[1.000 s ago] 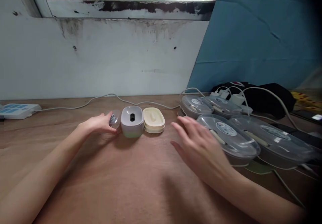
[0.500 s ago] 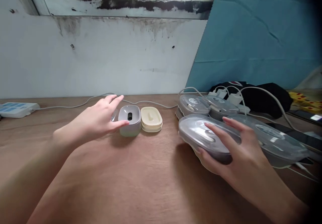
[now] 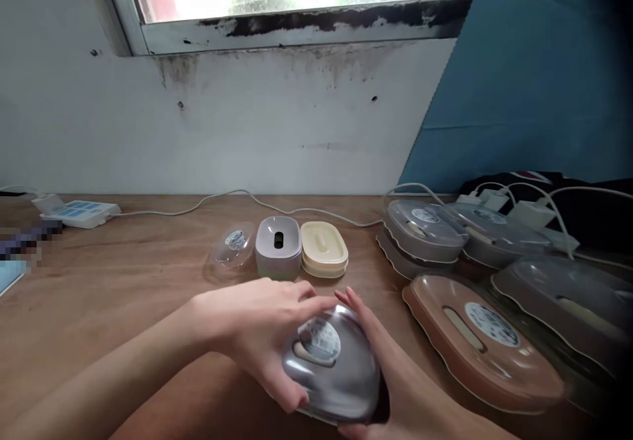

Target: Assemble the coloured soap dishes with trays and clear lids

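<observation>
Both hands hold an oval container with a clear lid and round label (image 3: 331, 367) just above the near part of the wooden table (image 3: 123, 288). My left hand (image 3: 262, 334) wraps its left side, fingers curled on the lid. From the right and below, my right hand (image 3: 395, 380) cups it, fingertips touching the lid's far rim. Beyond them a clear lid (image 3: 232, 252), a grey box with a slot (image 3: 278, 245) and a cream box (image 3: 324, 249) stand in a row.
Several more lidded oval containers (image 3: 425, 229) are stacked at the right, one with a brown base (image 3: 479, 341) nearest. White cables and chargers (image 3: 524, 209) lie behind them. A power strip (image 3: 79, 212) sits far left; a white wall and window rise behind.
My right hand has lifted one container off the right stack and brought it to the near middle. My left hand left the small boxes and now grips that container too.
</observation>
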Available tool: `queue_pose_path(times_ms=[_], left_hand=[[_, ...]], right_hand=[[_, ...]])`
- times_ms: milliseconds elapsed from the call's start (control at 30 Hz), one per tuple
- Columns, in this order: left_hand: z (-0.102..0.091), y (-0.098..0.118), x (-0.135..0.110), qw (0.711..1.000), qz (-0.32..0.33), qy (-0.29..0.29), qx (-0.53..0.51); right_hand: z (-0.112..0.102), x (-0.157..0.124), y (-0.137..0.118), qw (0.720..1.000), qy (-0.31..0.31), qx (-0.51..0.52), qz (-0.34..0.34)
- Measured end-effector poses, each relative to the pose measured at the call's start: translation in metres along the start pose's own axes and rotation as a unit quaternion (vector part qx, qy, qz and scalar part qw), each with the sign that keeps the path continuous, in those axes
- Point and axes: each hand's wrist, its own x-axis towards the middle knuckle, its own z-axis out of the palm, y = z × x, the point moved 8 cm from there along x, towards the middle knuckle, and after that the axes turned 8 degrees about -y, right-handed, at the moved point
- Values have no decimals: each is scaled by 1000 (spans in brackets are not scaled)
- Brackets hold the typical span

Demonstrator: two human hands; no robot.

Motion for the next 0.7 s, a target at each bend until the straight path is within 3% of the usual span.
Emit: queue_pose_path(times_ms=[67, 133, 200, 267, 367, 467, 600, 700], left_hand=[[-21, -19, -18, 997, -60, 39, 3], [-48, -58, -42, 976, -170, 138, -3], [-60, -107, -66, 925, -327, 195, -4], [-47, -151, -80, 858, -483, 172, -27], [-19, -175, -65, 847, -514, 122, -58], [-5, -180, -53, 847, -516, 114, -63], [-7, -180, -57, 851, -509, 110, -64], [-24, -162, -67, 840, -522, 144, -31]], right_hand=[[-2, 0, -1, 1000, 11, -7, -4], [-2, 1, -3, 1000, 8, -19, -7], [1, 3, -5, 999, -15, -37, -10], [3, 5, -7, 998, -42, -51, -10], [3, 6, -12, 996, -65, -57, -9], [4, 5, -16, 995, -75, -58, -11], [6, 3, -14, 996, -74, -41, -5], [3, 3, -10, 999, -44, -17, 11]])
